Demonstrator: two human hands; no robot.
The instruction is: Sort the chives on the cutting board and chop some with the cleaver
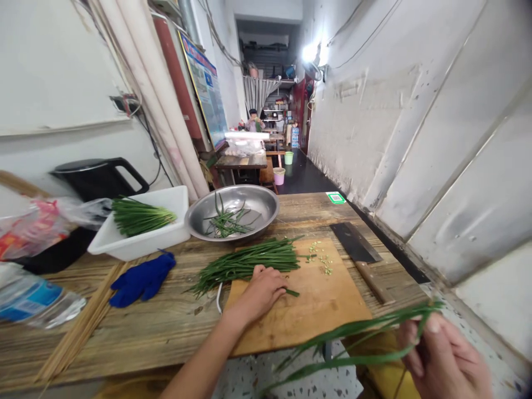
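Observation:
A thick bundle of green garlic chives [249,257] lies across the wooden cutting board [320,310], its leafy ends hanging over the left edge. My left hand [264,288] rests on the board at the near side of the bundle, fingers curled down over some stalks. One cut stalk end pokes out past its fingertips. At the lower right, off the board, my right hand [444,354] pinches a few loose chives [366,327], whose long leaves droop to the left. A cleaver [359,246] lies flat at the board's right side. Small pale cut ends [326,266] are scattered on the board.
Behind the board stands a steel bowl [266,219] with some chives. Left of it, a white tub [137,246] holds another bunch. A blue glove [143,280], wooden sticks [78,321], a plastic bottle [37,299] and a black kettle [95,174] are at left. Another person [254,119] sits far back.

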